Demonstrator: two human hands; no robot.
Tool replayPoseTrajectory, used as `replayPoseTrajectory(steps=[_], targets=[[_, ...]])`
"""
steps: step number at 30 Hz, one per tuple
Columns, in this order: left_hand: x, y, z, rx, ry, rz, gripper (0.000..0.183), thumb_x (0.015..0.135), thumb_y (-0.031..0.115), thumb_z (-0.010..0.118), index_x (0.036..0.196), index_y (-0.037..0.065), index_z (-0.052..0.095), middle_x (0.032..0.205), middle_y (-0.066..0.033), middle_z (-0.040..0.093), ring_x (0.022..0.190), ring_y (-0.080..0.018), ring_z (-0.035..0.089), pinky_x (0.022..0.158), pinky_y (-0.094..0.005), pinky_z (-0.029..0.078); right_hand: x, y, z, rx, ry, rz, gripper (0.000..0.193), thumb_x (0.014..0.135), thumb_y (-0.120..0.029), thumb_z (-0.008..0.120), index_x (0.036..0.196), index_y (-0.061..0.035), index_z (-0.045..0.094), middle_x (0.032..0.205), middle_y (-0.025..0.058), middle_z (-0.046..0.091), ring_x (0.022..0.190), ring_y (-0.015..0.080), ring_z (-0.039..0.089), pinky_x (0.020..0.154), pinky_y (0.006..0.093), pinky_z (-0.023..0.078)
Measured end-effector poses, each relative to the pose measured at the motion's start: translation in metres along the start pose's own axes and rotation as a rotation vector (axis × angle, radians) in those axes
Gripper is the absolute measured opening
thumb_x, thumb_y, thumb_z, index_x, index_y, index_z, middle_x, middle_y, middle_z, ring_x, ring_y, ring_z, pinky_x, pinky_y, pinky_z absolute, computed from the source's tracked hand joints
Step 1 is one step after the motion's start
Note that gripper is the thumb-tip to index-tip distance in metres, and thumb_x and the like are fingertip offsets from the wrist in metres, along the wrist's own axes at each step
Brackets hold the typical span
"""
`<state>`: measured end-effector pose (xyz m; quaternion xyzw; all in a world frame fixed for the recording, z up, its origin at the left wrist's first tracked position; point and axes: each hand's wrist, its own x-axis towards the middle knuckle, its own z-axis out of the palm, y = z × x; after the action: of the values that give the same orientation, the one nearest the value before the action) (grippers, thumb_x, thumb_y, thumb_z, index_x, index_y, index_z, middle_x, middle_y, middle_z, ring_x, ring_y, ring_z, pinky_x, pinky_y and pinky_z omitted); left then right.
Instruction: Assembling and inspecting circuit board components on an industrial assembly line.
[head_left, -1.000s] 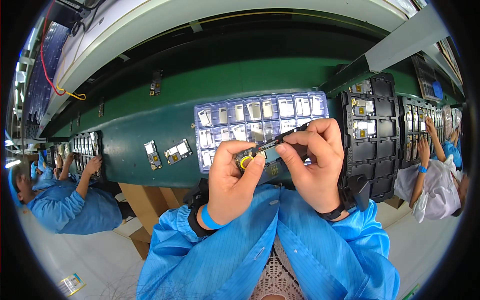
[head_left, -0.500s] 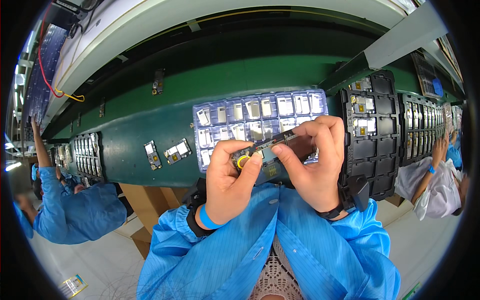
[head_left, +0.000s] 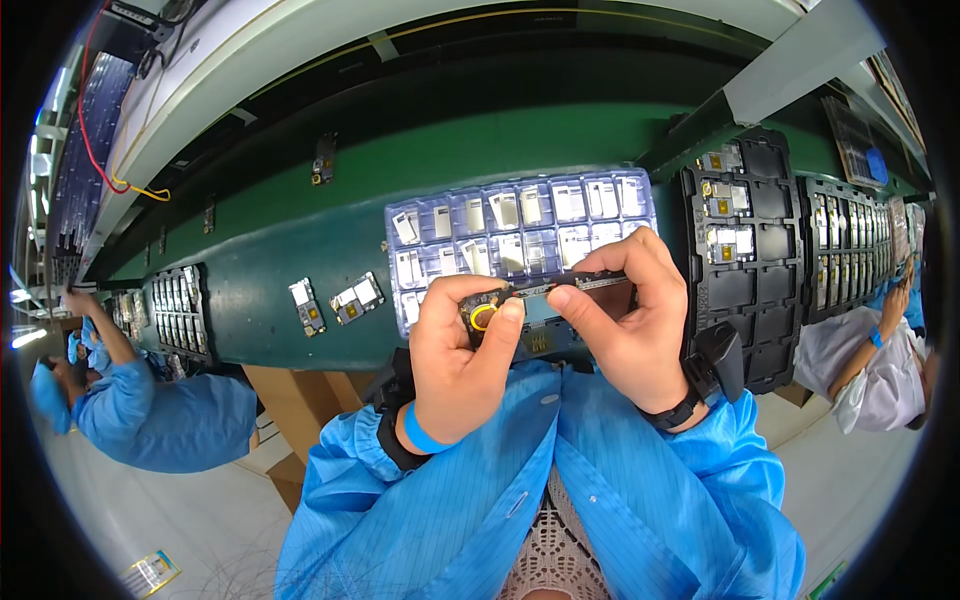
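Note:
Between my two hands is a dark circuit board (head_left: 540, 308) with a yellow ring at its left end. My left hand (head_left: 462, 345) pinches that end, the thumb lying beside the ring. The right end is gripped by my right hand (head_left: 630, 335), its thumb on the board's near edge and its fingers along the far side. Just beyond lies a clear plastic blister tray (head_left: 520, 188) with small white and silver plates in its pockets. My fingers cover part of the board and the tray's near right side.
Two loose circuit boards (head_left: 357, 298) lie left of the tray on the green bench (head_left: 250, 300). Black trays (head_left: 775, 290) stand at the right, another black tray (head_left: 178, 315) at the left. A metal post (head_left: 760, 100) slants above the right side. Co-workers sit at both sides.
The board between my hands has tilted to lie more level, and my right fingers have shifted slightly. The co-worker at the left has lowered an arm and leaned.

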<state>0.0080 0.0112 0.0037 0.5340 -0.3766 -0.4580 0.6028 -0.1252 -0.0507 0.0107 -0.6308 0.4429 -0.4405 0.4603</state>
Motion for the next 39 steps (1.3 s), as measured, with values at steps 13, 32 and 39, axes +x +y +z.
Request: replayPoseTrajectory(steps=[13, 32, 39], targets=[[0.007, 0.001, 0.004, -0.109, -0.134, -0.216, 0.024, 0.082, -0.003, 0.052, 0.103, -0.002, 0.041, 0.091, -0.0063, 0.052, 0.081, -0.0073, 0.050, 0.067, -0.0202, 0.043, -0.002, 0.008, -0.018, 0.073, -0.100, 0.201, 0.022, 0.068, -0.001, 0.067, 0.088, 0.0018, 0.057, 0.083, 0.0070, 0.048, 0.066, 0.0136, 0.060, 0.058, 0.0221, 0.047], [0.017, -0.047, 0.051, -0.041, -0.316, -0.368, 0.044, 0.087, 0.011, 0.046, 0.128, 0.007, 0.029, 0.127, -0.0180, 0.037, 0.110, -0.0287, 0.046, 0.091, -0.0395, 0.039, -0.024, 0.102, -0.151, 0.248, 0.220, 0.555, 0.036, 0.082, -0.010, 0.055, 0.117, -0.0047, 0.045, 0.084, 0.0050, 0.056, 0.073, 0.0110, 0.054, 0.053, 0.0226, 0.047], [0.057, -0.032, -0.018, 0.070, 0.024, -0.222, 0.034, 0.087, 0.013, 0.049, 0.117, 0.000, 0.039, 0.120, -0.0177, 0.046, 0.105, -0.0279, 0.050, 0.090, -0.0378, 0.042, -0.067, 0.234, -0.290, -0.179, 0.564, 0.831, 0.038, 0.080, -0.007, 0.054, 0.118, -0.0087, 0.048, 0.091, 0.0075, 0.058, 0.069, 0.0131, 0.055, 0.052, 0.0252, 0.047]])
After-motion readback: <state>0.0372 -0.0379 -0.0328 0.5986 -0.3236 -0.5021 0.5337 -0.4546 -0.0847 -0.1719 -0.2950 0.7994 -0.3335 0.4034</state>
